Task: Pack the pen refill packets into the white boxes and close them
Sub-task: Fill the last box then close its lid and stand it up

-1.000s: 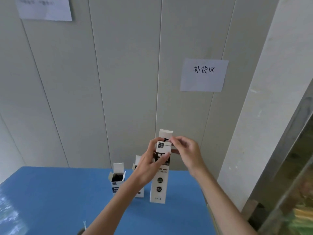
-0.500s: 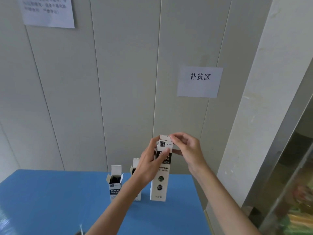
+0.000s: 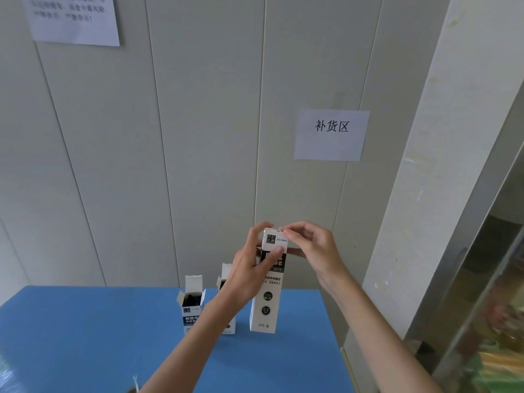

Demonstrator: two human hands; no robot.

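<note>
- I have the tall white cardboard refill box with black printed panels held upright over the far right part of the blue table; whether its bottom edge rests on the table or hangs just above it I cannot tell.
- My left hand wraps the upper half of this box, thumb pressed across the front panel and fingers curled round the far side.
- My right hand is bent over the top end, fingertips pinching down at the top right corner where the lid flap sits.
- The top of this box looks folded flat, so I judge the closing of this one is nearly done, with only the last tuck or press left.
- No loose refill packet is in view, so I take it the contents are already inside.
- Two more boxes remain: a shorter white box with its top flap standing open, dark refills showing inside, and a second open white box partly hidden behind my left wrist.
- Both stand on the table just left of the one I hold, and both still need their lids shut.
- A white paper sign with black characters hangs on the pale panelled wall above.
</note>
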